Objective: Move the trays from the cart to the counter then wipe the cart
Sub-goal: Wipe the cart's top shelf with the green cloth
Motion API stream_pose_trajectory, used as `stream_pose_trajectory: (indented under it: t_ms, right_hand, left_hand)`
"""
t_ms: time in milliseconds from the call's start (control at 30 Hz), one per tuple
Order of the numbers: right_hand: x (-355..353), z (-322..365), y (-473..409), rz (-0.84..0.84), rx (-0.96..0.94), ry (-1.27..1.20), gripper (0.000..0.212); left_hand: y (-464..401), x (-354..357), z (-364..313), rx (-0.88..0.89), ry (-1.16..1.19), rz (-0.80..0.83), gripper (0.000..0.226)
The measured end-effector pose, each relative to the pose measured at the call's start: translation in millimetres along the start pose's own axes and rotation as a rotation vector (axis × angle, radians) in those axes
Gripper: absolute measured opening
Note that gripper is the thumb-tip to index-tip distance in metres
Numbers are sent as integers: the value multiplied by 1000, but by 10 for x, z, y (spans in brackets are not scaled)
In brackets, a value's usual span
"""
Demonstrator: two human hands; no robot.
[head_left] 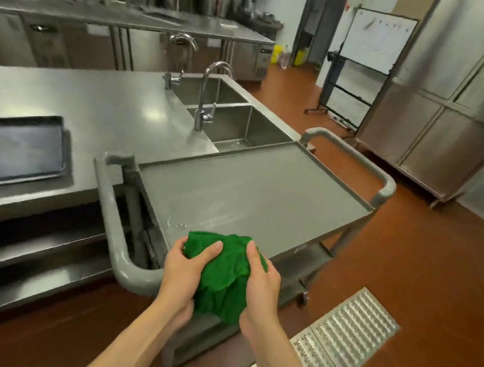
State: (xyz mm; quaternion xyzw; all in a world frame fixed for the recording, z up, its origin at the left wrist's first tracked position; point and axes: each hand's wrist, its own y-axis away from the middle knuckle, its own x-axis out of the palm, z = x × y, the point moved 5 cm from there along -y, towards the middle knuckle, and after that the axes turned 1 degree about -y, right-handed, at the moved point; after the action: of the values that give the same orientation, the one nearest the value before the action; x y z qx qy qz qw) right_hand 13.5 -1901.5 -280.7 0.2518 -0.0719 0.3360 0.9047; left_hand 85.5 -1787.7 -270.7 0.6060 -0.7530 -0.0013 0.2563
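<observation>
A grey cart (265, 186) stands in front of me, its flat top shelf bare with wet streaks near the close edge. Both hands hold a bunched green cloth (222, 276) over the cart's near edge. My left hand (184, 271) grips the cloth's left side and my right hand (262, 290) grips its right side. A dark tray (8, 149) lies on the steel counter (96, 108) at the far left.
A double sink (239, 124) with two taps is set in the counter just beyond the cart. A metal floor grate (336, 343) lies to the right of my arms. Steel cabinets (446, 118) and a whiteboard (373, 40) stand at the back right.
</observation>
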Motion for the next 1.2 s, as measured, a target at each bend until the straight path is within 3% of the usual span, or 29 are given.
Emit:
stream_pose_trajectory:
  t_ms: [400,533,600,700,800,933,1033,1200]
  right_hand:
    - [-97,-42,-1180,162,204,229,30]
    - [128,-76,-1483,308,229,276,34]
    - [247,-127,-1662,391,221,348,36]
    - [321,-260,-1977,474,75,687,47]
    - [286,-427,-2198,588,-180,1095,50]
    - [297,-585,-2165,816,-527,1348,57]
    - [406,-643,-2070,899,-759,1417,64]
    - [608,-920,-1984,1054,-779,1573,83]
  left_hand:
    - [-720,272,669,-60,96,-335,32]
    - [-918,188,593,0,28,-441,32]
    - [-1068,60,566,28,-140,-519,25]
    - [-1290,-142,583,-5,-620,-599,21]
    - [-1386,-204,696,-15,-985,-641,41]
    - [-1405,-146,857,21,-1181,-617,42]
    - [-1414,-190,899,21,-1180,-647,35]
    - [-1505,-214,804,84,-1239,-707,21]
